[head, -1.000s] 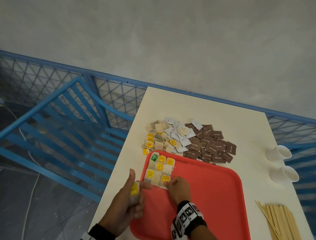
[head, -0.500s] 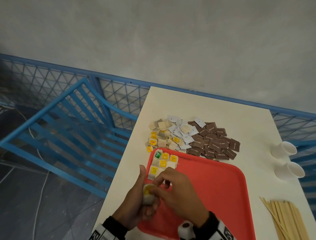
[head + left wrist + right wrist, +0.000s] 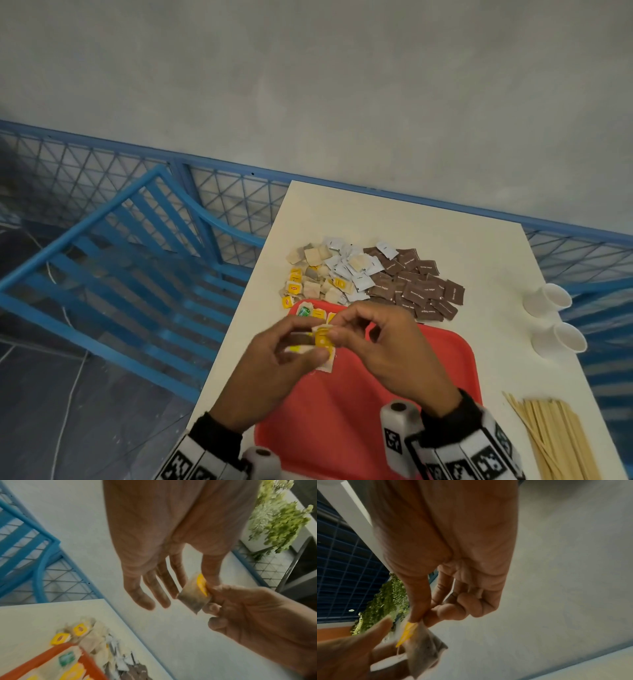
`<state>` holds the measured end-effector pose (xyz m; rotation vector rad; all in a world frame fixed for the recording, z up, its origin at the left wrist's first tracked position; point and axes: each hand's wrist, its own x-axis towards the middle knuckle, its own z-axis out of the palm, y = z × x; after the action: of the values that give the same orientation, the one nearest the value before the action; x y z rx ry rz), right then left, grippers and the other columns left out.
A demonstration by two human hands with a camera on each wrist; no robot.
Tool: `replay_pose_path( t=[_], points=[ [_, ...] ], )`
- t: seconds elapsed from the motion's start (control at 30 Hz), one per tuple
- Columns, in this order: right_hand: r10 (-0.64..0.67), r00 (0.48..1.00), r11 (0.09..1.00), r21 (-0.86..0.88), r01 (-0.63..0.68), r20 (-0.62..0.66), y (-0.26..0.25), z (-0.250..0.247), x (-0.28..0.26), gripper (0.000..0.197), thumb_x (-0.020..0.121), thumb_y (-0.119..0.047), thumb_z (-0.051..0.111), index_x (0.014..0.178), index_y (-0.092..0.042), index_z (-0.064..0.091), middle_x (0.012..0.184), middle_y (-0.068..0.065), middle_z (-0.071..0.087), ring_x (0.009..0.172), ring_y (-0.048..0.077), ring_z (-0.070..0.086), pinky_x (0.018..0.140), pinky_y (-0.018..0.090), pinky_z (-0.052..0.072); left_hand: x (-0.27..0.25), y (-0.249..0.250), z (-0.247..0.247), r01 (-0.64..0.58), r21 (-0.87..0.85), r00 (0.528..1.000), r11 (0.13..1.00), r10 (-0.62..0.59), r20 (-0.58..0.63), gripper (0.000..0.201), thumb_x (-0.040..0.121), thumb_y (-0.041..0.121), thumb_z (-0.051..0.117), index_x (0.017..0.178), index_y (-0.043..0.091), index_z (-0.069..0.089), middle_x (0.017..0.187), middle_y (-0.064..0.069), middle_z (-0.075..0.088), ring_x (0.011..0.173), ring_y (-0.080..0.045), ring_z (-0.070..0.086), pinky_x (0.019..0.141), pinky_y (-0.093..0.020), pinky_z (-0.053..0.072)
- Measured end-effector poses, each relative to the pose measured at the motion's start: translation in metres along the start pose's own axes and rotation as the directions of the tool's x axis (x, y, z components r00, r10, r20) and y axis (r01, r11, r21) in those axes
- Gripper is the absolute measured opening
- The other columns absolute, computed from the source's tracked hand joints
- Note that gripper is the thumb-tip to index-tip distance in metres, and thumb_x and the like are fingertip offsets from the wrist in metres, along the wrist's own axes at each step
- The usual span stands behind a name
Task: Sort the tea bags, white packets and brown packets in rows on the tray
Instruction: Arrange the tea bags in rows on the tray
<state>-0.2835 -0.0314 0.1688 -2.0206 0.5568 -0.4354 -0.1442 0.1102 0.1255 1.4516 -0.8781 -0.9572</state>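
Observation:
Both hands meet above the red tray (image 3: 394, 394). My left hand (image 3: 301, 342) holds a tea bag (image 3: 322, 337) between thumb and fingers. My right hand (image 3: 337, 330) pinches that bag's yellow tag (image 3: 407, 630) between thumb and forefinger. The left wrist view shows the same tea bag (image 3: 193, 595) held in the air. Several tea bags (image 3: 311, 312) lie in rows at the tray's far left corner, partly hidden by the hands. Behind the tray lie loose tea bags (image 3: 310, 277), white packets (image 3: 352, 270) and brown packets (image 3: 421, 291) in a mixed heap.
Two white paper cups (image 3: 548, 298) lie on their sides at the table's right edge. A bundle of wooden stirrers (image 3: 555, 442) is at the near right. A blue metal railing (image 3: 120, 274) runs along the table's left and far sides.
My right hand left the row on the tray and came up to the left hand. It now pinches the tag of the bag held there. Both hands have risen.

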Motion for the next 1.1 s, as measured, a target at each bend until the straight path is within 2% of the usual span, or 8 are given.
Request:
replay_pose_path(
  t=[0.13, 0.27, 0.43, 0.67, 0.8, 0.87, 0.93, 1.1],
  points=[
    [-0.051, 0.998, 0.999, 0.006, 0.051, -0.039, -0.002, -0.006, 0.003, 0.002, 0.086, -0.023, 0.076, 0.085, -0.022, 0.076, 0.068, -0.013, 0.063, 0.060, 0.004, 0.050, 0.058, 0.011, 0.036, 0.008, 0.012, 0.005, -0.139, 0.075, 0.979, 0.987, 0.149, -0.141, 0.016, 0.082, 0.045, 0.069, 0.092, 0.033, 0.075, 0.102, 0.003, 0.075, 0.103, -0.017, 0.070, 0.089, -0.033, 0.055],
    [-0.043, 0.999, 0.999, -0.005, 0.043, 0.012, 0.002, -0.008, -0.001, 0.011, 0.085, -0.037, 0.074, 0.087, -0.025, 0.075, 0.077, -0.012, 0.065, 0.067, 0.007, 0.053, 0.062, 0.011, 0.037, 0.013, 0.018, 0.008, -0.162, -0.061, 0.960, 0.985, 0.143, -0.240, 0.014, 0.085, 0.021, 0.073, 0.090, 0.008, 0.073, 0.090, -0.004, 0.076, 0.088, -0.014, 0.072, 0.079, -0.021, 0.054],
    [-0.009, 0.998, 1.000, 0.029, 0.011, -0.057, 0.011, -0.004, -0.008, 0.024, 0.080, -0.049, 0.072, 0.096, -0.032, 0.074, 0.086, -0.013, 0.067, 0.072, 0.010, 0.058, 0.062, 0.013, 0.038, 0.012, 0.019, 0.005, -0.149, -0.045, 0.961, 0.988, 0.134, -0.243, 0.014, 0.083, 0.019, 0.070, 0.089, 0.005, 0.072, 0.089, -0.011, 0.075, 0.087, -0.024, 0.072, 0.078, -0.025, 0.057],
    [0.016, 0.991, 0.983, 0.183, 0.008, -0.130, 0.014, 0.022, -0.006, 0.009, 0.085, -0.024, 0.076, 0.077, -0.024, 0.074, 0.068, -0.006, 0.066, 0.061, 0.005, 0.053, 0.057, 0.023, 0.041, 0.008, 0.012, 0.005, -0.082, -0.016, 0.968, 0.997, 0.076, -0.240, 0.017, 0.083, 0.024, 0.071, 0.090, 0.009, 0.072, 0.084, -0.009, 0.074, 0.084, -0.024, 0.072, 0.078, -0.031, 0.058],
    [0.039, 0.995, 0.975, 0.223, -0.017, -0.091, 0.022, 0.030, -0.005, 0.011, 0.087, -0.022, 0.075, 0.076, -0.020, 0.073, 0.059, -0.008, 0.056, 0.059, 0.022, 0.051, 0.058, 0.030, 0.041, 0.005, 0.001, 0.000, -0.012, 0.029, 0.963, 1.000, 0.019, -0.267, 0.009, 0.083, 0.019, 0.073, 0.089, 0.012, 0.073, 0.083, -0.007, 0.075, 0.083, -0.023, 0.072, 0.078, -0.033, 0.058],
    [0.115, 0.986, 0.969, 0.231, -0.085, -0.119, 0.042, 0.037, -0.003, 0.014, 0.086, -0.020, 0.076, 0.072, -0.018, 0.072, 0.055, -0.004, 0.049, 0.056, 0.022, 0.046, 0.057, 0.030, 0.039, 0.002, -0.006, -0.006, 0.022, 0.045, 0.941, 0.999, -0.005, -0.339, 0.003, 0.085, 0.015, 0.073, 0.089, 0.014, 0.073, 0.080, -0.006, 0.075, 0.080, -0.020, 0.072, 0.075, -0.025, 0.058],
    [0.267, 0.957, 0.949, 0.202, -0.241, -0.117, 0.078, 0.051, -0.003, 0.024, 0.085, -0.017, 0.076, 0.063, -0.019, 0.067, 0.051, -0.011, 0.048, 0.052, 0.003, 0.042, 0.054, 0.019, 0.034, -0.006, -0.011, -0.013, 0.052, 0.030, 0.915, 0.998, -0.036, -0.403, 0.006, 0.085, 0.018, 0.073, 0.080, 0.015, 0.072, 0.074, -0.008, 0.074, 0.074, -0.021, 0.072, 0.070, -0.020, 0.056],
    [0.611, 0.791, 0.785, 0.107, -0.610, 0.023, 0.154, 0.114, -0.019, 0.035, 0.077, -0.015, 0.080, 0.047, -0.024, 0.063, 0.051, -0.012, 0.059, 0.052, -0.005, 0.048, 0.060, 0.024, 0.042, -0.020, -0.037, -0.034, 0.305, 0.057, 0.868, 0.951, -0.253, -0.427, 0.028, 0.084, 0.037, 0.071, 0.072, 0.012, 0.068, 0.062, -0.010, 0.071, 0.067, -0.026, 0.070, 0.078, -0.041, 0.056]
  ],
)
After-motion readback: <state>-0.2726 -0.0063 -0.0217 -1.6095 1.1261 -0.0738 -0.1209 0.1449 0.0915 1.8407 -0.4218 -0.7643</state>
